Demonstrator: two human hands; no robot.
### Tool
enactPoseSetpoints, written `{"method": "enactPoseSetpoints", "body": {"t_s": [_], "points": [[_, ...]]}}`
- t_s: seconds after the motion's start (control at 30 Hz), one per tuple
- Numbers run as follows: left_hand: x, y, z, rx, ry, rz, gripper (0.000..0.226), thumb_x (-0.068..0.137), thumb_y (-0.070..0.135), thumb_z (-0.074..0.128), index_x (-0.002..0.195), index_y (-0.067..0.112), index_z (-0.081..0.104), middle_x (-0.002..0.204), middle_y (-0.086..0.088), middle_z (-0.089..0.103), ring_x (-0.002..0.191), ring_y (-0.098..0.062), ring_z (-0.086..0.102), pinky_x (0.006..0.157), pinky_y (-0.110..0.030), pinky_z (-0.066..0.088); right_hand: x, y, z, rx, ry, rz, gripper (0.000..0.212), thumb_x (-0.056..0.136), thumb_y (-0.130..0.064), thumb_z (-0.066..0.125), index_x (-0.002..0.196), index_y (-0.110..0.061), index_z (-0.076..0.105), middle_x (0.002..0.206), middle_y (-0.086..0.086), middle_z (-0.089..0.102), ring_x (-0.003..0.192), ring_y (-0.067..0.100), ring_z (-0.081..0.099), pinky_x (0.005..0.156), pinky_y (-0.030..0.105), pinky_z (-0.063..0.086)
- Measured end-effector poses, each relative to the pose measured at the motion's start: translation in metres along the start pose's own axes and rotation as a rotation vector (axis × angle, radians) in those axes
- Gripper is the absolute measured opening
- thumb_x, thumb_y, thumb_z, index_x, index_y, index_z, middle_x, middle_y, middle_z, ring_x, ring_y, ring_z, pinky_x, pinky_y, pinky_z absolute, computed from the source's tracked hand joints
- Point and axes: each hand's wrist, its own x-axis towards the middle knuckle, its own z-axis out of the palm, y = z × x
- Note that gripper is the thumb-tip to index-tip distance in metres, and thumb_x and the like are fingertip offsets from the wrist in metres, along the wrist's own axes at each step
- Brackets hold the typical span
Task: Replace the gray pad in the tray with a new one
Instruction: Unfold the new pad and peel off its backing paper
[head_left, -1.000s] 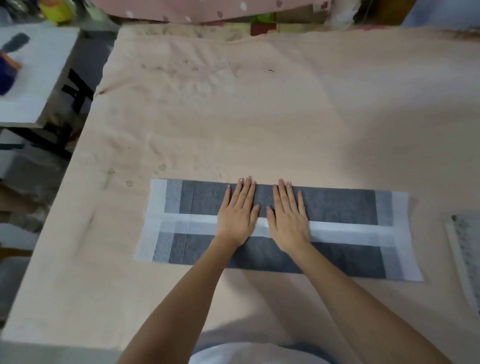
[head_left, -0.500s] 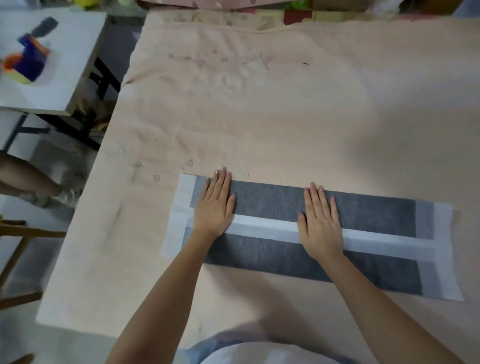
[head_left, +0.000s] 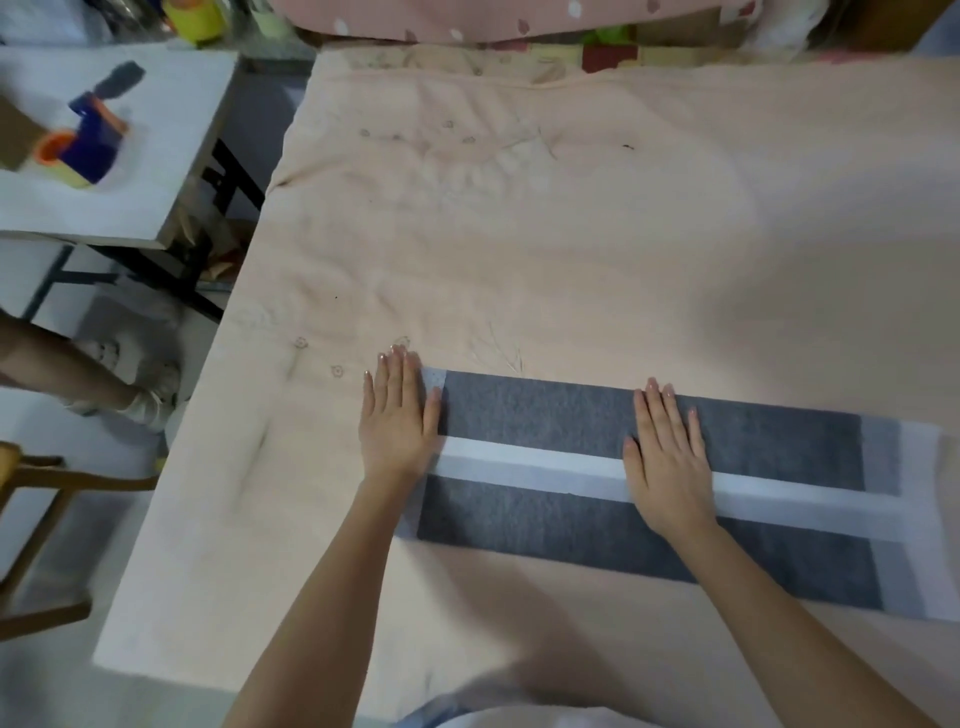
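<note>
**Still flattening: pad folded on the bed, no tray in sight**

Clearly the job is at an early or middle stage. 1 gray pad (head_left: 649, 483) lies folded lengthwise into a long strip on the peach bed (head_left: 571, 234), running from about 9 o'clock to 3 o'clock in the lower half of the view. Its 2 gray flaps meet along a white seam down the middle, with white margins at both ends. Whether this is the old pad folded for disposal or the new one not yet opened out, I cannot tell. The tray is not visible, so nothing here shows a pad lifted out or laid in; judging by that, the placing or discarding step is left to do.

Both hands lie flat, palms down, fingers straight and together; neither has a grip on anything. The left hand (head_left: 397, 415) covers the strip's 9 o'clock end, partly on the bedsheet. The right hand (head_left: 667, 457) presses the strip near its middle, across the seam.

Off the bed at 10 o'clock stands a white table (head_left: 171, 171) carrying a blue and orange object (head_left: 88, 140), too blurred to name. Another person's leg (head_left: 62, 369) shows at 9 o'clock, a wooden chair (head_left: 36, 525) at 8 o'clock. Patterned bedding (head_left: 493, 18) lies at 12 o'clock. None of these touch the pad; nothing blocks the hands.
</note>
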Motion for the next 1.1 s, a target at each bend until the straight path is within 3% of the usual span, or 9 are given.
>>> {"method": "enactPoseSetpoints", "body": {"t_s": [0.2,0.33,0.5,0.77,0.93,1.1], "points": [[-0.053,0.111,0.014,-0.111,-0.011,0.372,0.055,0.098,0.033,0.027,0.143,0.003,0.034,0.150,-0.011,0.031,0.141,-0.027,0.027,0.114,-0.052,0.020,0.007,-0.045,0.005,0.018,-0.016,-0.054,0.056,0.096,-0.036,0.006,0.148,-0.014,0.000,0.157,0.001,-0.005,0.145,0.016,-0.010,0.120,0.036,-0.004],[-0.059,0.127,0.031,-0.076,-0.053,0.284,0.051,0.100,0.030,0.031,0.143,0.003,0.035,0.151,-0.011,0.029,0.142,-0.027,0.025,0.115,-0.053,0.018,0.011,-0.037,0.014,-0.074,-0.087,-0.093,0.055,0.100,-0.035,0.009,0.146,-0.013,-0.010,0.157,0.003,-0.013,0.144,0.017,-0.015,0.119,0.036,-0.007],[-0.059,0.128,0.031,-0.025,-0.081,0.277,0.055,0.097,0.030,0.023,0.143,0.003,0.034,0.151,-0.011,0.032,0.142,-0.026,0.026,0.115,-0.051,0.021,0.007,-0.013,0.006,-0.096,-0.065,-0.142,0.057,0.096,-0.034,0.007,0.148,-0.011,0.007,0.157,0.005,0.002,0.146,0.019,0.002,0.120,0.037,0.003],[-0.057,0.124,0.043,0.059,-0.082,0.271,0.061,0.095,0.039,0.003,0.150,0.012,0.007,0.158,-0.002,0.006,0.146,-0.017,-0.002,0.120,-0.040,0.000,-0.009,0.068,-0.003,-0.079,-0.046,0.040,0.056,0.097,-0.034,0.008,0.148,-0.014,-0.004,0.157,0.000,-0.007,0.144,0.012,-0.012,0.118,0.031,-0.006],[-0.058,0.127,0.043,0.063,-0.042,0.278,0.060,0.096,0.037,0.007,0.149,0.010,0.013,0.157,-0.004,0.011,0.146,-0.018,0.003,0.120,-0.039,0.003,-0.023,0.121,-0.014,-0.042,-0.034,0.133,0.057,0.096,-0.032,0.012,0.148,-0.013,0.001,0.158,0.000,-0.001,0.144,0.010,-0.007,0.119,0.031,-0.004],[-0.058,0.128,0.043,0.080,-0.054,0.272,0.061,0.095,0.039,0.003,0.149,0.011,0.009,0.157,-0.002,0.005,0.145,-0.016,-0.002,0.119,-0.037,-0.002,-0.033,0.160,-0.024,-0.024,-0.019,0.197,0.065,0.091,-0.037,0.000,0.149,-0.009,0.008,0.157,0.002,0.003,0.144,0.011,-0.001,0.119,0.031,-0.004]]}}
